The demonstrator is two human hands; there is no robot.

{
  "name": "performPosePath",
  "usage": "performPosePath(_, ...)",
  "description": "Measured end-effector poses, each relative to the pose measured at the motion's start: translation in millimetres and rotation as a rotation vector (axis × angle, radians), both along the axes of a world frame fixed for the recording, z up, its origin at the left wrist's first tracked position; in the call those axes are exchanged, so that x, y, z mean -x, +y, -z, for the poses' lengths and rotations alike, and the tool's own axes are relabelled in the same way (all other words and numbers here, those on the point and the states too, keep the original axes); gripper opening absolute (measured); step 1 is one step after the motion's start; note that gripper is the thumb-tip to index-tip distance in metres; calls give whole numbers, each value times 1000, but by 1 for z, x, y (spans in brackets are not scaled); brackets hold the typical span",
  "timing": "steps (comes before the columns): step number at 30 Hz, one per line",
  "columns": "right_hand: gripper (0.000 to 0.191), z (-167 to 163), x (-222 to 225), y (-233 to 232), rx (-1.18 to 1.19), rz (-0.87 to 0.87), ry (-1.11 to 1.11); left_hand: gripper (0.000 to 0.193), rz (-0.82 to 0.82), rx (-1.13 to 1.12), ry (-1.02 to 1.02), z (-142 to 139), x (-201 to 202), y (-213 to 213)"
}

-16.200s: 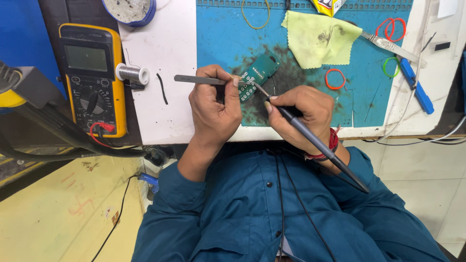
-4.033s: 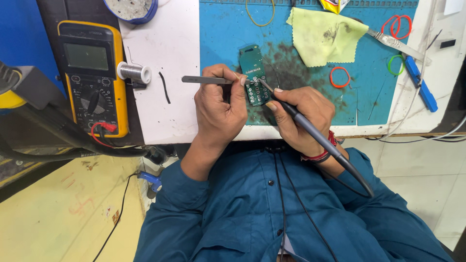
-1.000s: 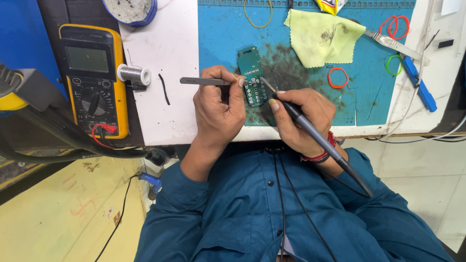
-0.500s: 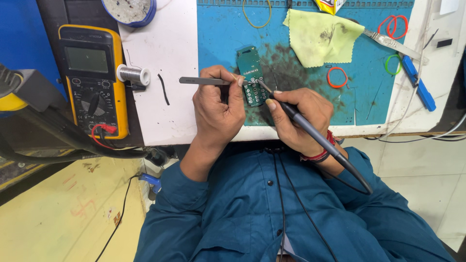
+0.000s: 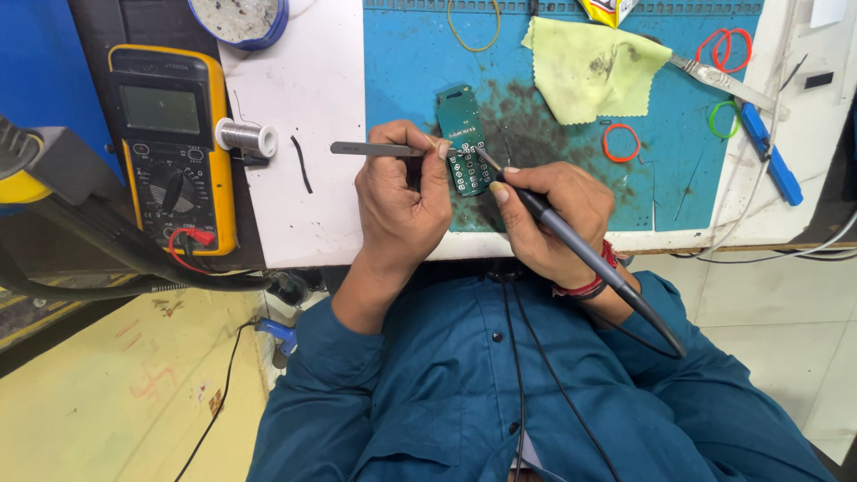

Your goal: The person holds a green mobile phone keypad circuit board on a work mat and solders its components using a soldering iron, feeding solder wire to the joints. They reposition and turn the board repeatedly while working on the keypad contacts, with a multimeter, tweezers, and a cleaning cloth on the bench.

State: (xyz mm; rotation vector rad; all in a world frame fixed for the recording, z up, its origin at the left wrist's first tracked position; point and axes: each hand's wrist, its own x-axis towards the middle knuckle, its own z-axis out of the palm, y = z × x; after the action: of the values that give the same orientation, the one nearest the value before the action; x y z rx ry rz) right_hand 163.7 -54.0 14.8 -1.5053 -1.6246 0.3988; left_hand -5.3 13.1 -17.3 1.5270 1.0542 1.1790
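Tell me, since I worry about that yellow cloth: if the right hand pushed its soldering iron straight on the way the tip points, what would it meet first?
The right hand aims the soldering iron up-left; its tip seems already on the green circuit board, with the tweezers just beyond. The yellow cloth lies off that line.

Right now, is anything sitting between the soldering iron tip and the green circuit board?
Nothing visible does. The right hand holds the soldering iron with its tip on the upper part of the green circuit board. The left hand holds tweezers that reach the board's left edge, beside the tip rather than across its path.
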Motion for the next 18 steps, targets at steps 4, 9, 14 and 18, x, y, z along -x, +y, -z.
performPosePath(4,16,0,0,0,-1,7,-3,17,8,1,-21,0,-1,0)
performPosePath(9,16,-2,1,0,3,9,-5,18,9,14,-13,0,0,0)
performPosePath(14,17,-1,1,1,-1,-4,-2,18,9,35,-28,-1,0,0)
performPosePath(18,17,-1,1,1,-5,-10,-2,18,4,8,-12,-1,0,0)
